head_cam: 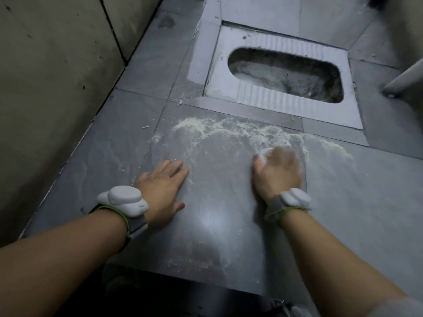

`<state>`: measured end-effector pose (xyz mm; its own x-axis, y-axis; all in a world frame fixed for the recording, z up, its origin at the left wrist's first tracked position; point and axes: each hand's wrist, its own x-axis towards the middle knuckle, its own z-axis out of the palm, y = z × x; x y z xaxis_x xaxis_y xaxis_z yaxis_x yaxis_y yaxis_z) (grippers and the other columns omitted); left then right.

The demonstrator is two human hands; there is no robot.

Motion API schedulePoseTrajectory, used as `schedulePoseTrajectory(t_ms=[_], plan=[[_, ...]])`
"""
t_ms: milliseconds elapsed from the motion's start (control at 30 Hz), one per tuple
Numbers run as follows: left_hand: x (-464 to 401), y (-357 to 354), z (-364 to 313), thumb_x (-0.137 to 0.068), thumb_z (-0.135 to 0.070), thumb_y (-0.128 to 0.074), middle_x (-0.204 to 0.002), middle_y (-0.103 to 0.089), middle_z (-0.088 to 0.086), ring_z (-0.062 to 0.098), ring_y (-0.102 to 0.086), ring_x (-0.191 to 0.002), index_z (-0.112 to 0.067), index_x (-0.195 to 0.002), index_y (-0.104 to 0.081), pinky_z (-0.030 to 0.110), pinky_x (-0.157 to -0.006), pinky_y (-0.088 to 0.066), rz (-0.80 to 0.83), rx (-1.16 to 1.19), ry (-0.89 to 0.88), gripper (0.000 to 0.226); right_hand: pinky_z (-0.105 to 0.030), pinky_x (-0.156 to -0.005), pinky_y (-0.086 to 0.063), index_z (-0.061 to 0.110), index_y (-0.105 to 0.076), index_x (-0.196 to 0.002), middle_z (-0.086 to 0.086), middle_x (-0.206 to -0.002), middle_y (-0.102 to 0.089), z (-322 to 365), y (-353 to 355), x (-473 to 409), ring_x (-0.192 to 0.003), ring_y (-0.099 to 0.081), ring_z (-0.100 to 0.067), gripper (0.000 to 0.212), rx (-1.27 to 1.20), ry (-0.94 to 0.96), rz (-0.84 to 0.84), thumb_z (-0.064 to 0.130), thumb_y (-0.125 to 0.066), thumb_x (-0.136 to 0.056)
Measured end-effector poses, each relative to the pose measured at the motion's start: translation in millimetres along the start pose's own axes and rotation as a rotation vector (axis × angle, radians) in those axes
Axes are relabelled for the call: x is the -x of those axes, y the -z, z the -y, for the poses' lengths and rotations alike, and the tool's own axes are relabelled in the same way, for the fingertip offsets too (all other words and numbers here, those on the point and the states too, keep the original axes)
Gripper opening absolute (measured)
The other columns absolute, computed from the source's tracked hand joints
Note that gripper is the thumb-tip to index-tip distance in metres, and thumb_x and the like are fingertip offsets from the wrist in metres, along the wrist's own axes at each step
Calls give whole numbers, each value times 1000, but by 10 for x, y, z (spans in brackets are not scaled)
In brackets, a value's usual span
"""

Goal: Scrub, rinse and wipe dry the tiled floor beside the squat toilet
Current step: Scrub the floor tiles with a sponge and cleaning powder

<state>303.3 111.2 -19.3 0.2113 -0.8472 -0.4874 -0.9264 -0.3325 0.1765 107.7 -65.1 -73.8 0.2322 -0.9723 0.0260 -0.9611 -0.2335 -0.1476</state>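
The grey tiled floor (114, 145) takes most of the view, with dark joints between its large tiles, and it is wet and shiny near the middle. On the left stands a beige wall (50, 88) with dark spots. At the far side, set into the floor, is the metal squat toilet (283, 74), its ridged foot plates on both sides of a dark oval bowl. On the tile just before the toilet lies a curved band of yellowish white foam (229, 126), which reaches from the left joint to beyond the right hand; thinner specks are scattered nearer to the person.

Both bare forearms come in from the bottom edge. The left hand (163, 186) lies flat on the floor, its fingers straight and together, grasping nothing. The right hand (278, 172) is blurred; its fingers are curled round a small white scrubbing thing (265, 154), of which only a part shows by the thumb, and it presses on the tile at the edge of the foam. Each wrist carries a white device on a grey strap: left wrist device (124, 200), right wrist device (296, 199).
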Motion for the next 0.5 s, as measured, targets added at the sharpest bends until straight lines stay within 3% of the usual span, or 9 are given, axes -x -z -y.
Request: schedulePoseTrajectory(t_ms=[133,233,400,500], plan=[[31,-33,1,-87,-57,-58,-164,3,-5,18,-2,-150,-24,-156,-2,39,-119,-21,59,-24,48,95,-42,-76,-37,20,-48,-107,-11,-105,-51,580,-71,603,-91,-48,-32,39,-48,475,34,54,-40,-90],[77,-92,-82,-83,-64,-58,-164,4,-5,20,2,-151,-27,-155,-5,43,-120,-19,40,-9,36,97,-43,-75,-40,21,-49,-102,-10,-100,-51,238,6,711,-89,-48,-33,37,-100,634,74,55,-44,-89],[237,-284,-415,-87,-58,-57,-163,-4,-7,19,2,-151,-34,-153,-16,53,-118,-15,-28,87,64,81,-47,-79,-45,18,-55,-110,-13,-105,-51,-964,141,607,-98,-49,-38,50,53,210,41,57,-33,-87],[297,-402,-518,-89,-53,-57,-162,-6,-7,19,0,-150,-36,-151,-20,58,-116,-15,-86,107,154,73,-48,-78,-43,15,-54,-109,-14,-105,-50,-1153,170,913,-98,-47,-39,56,90,109,43,59,-30,-86]])
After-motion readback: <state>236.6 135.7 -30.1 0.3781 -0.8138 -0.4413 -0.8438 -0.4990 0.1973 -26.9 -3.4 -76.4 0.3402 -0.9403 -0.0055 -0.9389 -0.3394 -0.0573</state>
